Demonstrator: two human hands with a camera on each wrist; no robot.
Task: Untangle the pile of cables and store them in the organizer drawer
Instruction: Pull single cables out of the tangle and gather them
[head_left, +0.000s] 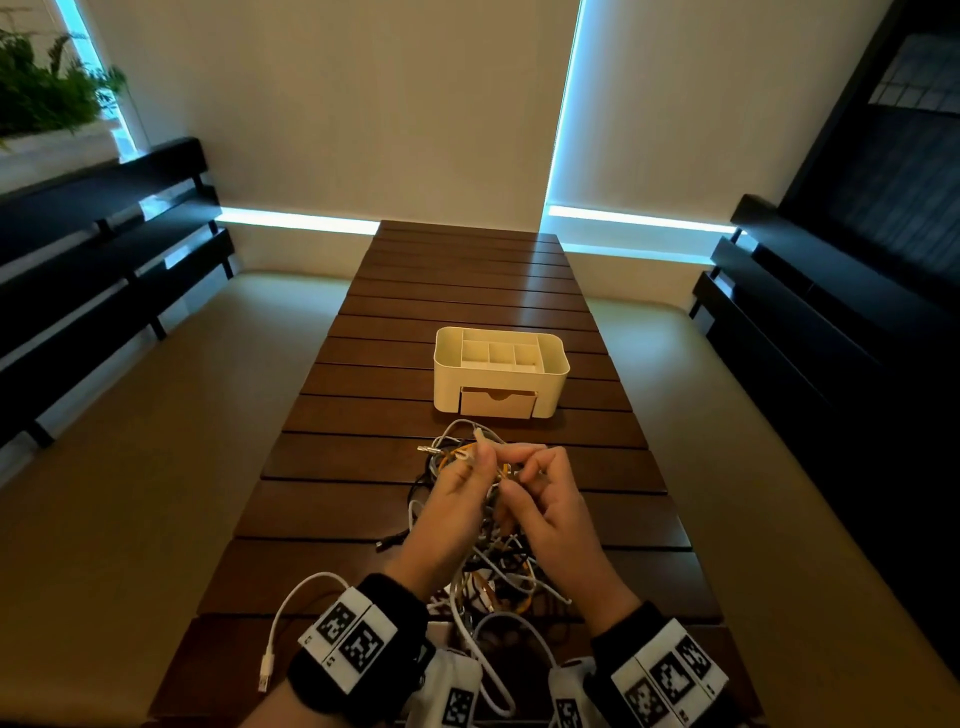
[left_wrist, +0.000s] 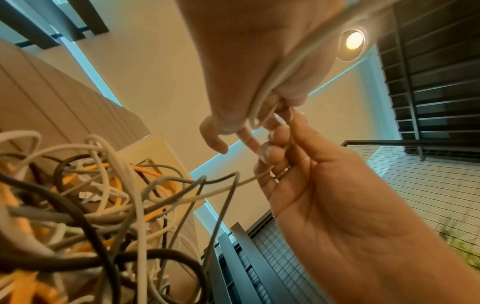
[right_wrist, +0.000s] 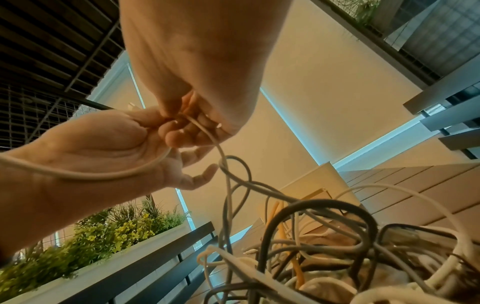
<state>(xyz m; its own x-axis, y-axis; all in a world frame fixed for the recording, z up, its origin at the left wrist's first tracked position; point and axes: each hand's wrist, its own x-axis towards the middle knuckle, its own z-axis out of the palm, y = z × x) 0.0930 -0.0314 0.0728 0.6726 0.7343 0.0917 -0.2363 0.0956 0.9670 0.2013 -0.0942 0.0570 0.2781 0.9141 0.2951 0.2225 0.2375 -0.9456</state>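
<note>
Both hands, left hand (head_left: 457, 499) and right hand (head_left: 550, 501), pinch seemingly one white cable (right_wrist: 207, 133) above the cable pile (head_left: 493, 566), closed organizer drawer (head_left: 497, 402) straight ahead.

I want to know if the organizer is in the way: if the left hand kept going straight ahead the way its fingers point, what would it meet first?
Probably the organizer, at its drawer. The left hand points roughly that way, though depth is unclear.

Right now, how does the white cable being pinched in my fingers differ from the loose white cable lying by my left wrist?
The pinched white cable is lifted off the table, held between the left hand and right hand, and runs down into the cable pile. The loose white cable lies on the wooden table at the pile's left edge, untouched, its USB plug showing. Both are thin and white.
</note>
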